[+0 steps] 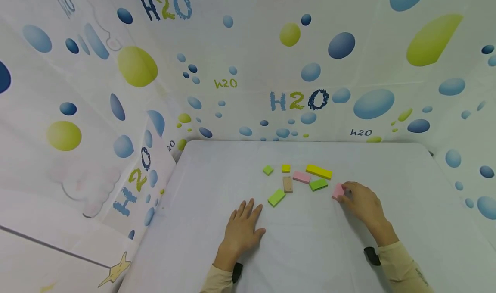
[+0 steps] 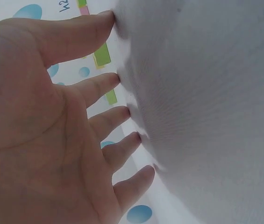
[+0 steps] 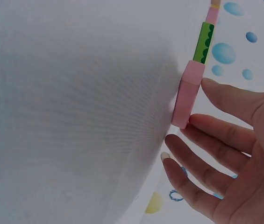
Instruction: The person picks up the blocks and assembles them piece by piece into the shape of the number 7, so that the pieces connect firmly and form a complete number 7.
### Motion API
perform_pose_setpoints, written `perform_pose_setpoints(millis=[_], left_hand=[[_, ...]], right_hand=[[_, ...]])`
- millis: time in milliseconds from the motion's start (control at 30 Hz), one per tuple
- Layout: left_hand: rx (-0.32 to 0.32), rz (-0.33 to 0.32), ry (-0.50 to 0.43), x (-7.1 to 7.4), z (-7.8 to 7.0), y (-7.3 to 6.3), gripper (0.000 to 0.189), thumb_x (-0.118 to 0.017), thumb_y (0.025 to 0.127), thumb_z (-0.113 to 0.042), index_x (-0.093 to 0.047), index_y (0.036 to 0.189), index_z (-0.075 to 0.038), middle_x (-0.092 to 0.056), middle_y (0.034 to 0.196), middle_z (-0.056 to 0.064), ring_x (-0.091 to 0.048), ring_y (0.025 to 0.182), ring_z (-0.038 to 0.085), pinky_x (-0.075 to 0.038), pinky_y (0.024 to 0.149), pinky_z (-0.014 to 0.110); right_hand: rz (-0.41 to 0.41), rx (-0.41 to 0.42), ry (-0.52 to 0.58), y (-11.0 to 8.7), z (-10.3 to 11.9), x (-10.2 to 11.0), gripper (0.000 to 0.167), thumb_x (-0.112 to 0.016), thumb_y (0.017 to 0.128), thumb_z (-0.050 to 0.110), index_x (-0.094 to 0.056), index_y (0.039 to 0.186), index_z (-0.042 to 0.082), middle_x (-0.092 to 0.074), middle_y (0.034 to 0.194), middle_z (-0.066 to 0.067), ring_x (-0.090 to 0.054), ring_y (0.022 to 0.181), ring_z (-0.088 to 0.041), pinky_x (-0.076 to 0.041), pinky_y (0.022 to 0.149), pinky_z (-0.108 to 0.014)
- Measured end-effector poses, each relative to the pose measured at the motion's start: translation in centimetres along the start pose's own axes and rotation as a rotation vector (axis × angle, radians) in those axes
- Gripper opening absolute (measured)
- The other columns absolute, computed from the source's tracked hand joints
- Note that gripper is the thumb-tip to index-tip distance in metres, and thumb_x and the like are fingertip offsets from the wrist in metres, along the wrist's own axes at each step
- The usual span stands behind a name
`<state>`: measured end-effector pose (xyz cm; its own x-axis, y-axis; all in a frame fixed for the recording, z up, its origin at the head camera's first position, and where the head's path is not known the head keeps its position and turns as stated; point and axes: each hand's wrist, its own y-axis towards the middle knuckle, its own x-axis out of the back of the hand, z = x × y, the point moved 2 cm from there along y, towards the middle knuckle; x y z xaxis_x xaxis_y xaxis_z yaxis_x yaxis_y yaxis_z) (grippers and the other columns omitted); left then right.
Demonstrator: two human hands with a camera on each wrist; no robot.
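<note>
On the white-covered table, my right hand (image 1: pixel 364 201) is at the right end of a group of small blocks. Its thumb and index fingertips pinch a pink block (image 1: pixel 336 192) from two sides. In the right wrist view the thumb is at one end of that pink block (image 3: pixel 188 95) and the index finger at the other, with the remaining fingers loosely bent. My left hand (image 1: pixel 241 232) lies palm down with fingers spread, nearest to a light green block (image 1: pixel 277 197). The left wrist view shows its fingertips (image 2: pixel 146 176) touching the cloth, nothing held.
Beyond the hands lie a wooden block (image 1: pixel 287 184), a second pink block (image 1: pixel 301 177), a darker green block (image 1: pixel 318 185), a long yellow block (image 1: pixel 319 172), a small yellow block (image 1: pixel 286 168) and a small green block (image 1: pixel 268 170). A patterned curtain (image 1: pixel 255 47) surrounds the table's back and sides.
</note>
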<state>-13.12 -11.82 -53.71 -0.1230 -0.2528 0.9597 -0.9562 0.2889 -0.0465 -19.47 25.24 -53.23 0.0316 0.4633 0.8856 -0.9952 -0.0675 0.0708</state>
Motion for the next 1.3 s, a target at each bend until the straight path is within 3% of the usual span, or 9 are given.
perform_pose_setpoints(millis=[567,1300], left_hand=[[-0.008,-0.01,0.019,-0.2,0.2,0.0,0.067,-0.073,0.095,-0.039,-0.052,0.154,-0.013,-0.04,0.164,0.016,-0.034,0.151,0.041,-0.034,0.117,0.061],[-0.008,-0.023,0.007,-0.2,0.1,-0.1,0.067,-0.074,0.095,-0.038,-0.054,0.153,-0.013,-0.041,0.163,0.016,-0.036,0.151,0.041,-0.035,0.117,0.061]], right_hand=[[0.022,-0.006,0.021,-0.2,0.2,-0.6,0.049,-0.082,0.091,0.019,-0.067,0.129,-0.007,-0.065,0.132,-0.03,-0.06,0.122,-0.051,-0.049,0.097,-0.066],[0.059,0.01,0.053,-1.0,1.6,-0.4,0.039,-0.085,0.086,0.017,-0.075,0.117,-0.004,-0.073,0.114,-0.025,-0.069,0.104,-0.043,-0.058,0.082,-0.058]])
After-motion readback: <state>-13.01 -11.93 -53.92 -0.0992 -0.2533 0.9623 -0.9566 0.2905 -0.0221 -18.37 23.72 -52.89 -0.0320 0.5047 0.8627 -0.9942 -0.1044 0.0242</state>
